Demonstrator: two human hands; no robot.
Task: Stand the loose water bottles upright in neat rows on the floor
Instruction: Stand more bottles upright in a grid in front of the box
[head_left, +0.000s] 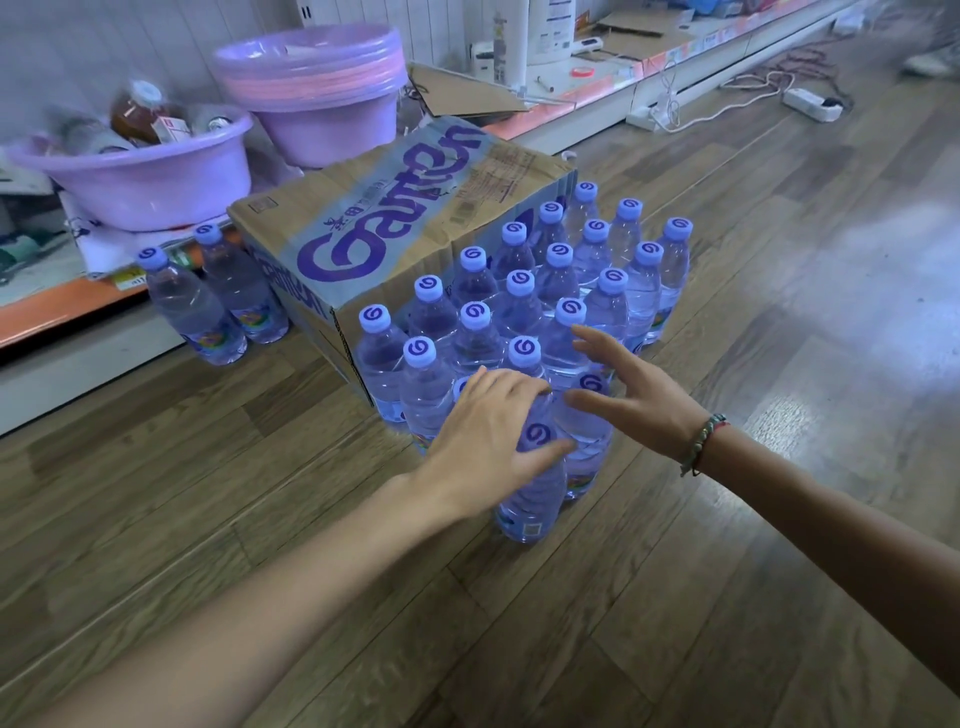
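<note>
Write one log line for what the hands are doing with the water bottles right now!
left hand: on nearest water bottle | right hand: open, over bottle rows | cardboard box: behind rows

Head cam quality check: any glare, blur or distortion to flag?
Head view: white glare washes out the wooden floor at right; upper corners smear with blur, including the basins; wide-angle bending curves the shelf edge; bottles and both hands stay sharp.

Clear water bottles (524, 312) with pale lilac caps (374, 317), each stamped with a dark purple swirl. Brown cardboard box (374, 218) printed in purple lettering on a grey-blue band. Lilac plastic basins (156, 182), one stack rimmed pink. Brown wood-plank floor (727, 338). Green-and-red beaded bracelet (701, 441).
</note>
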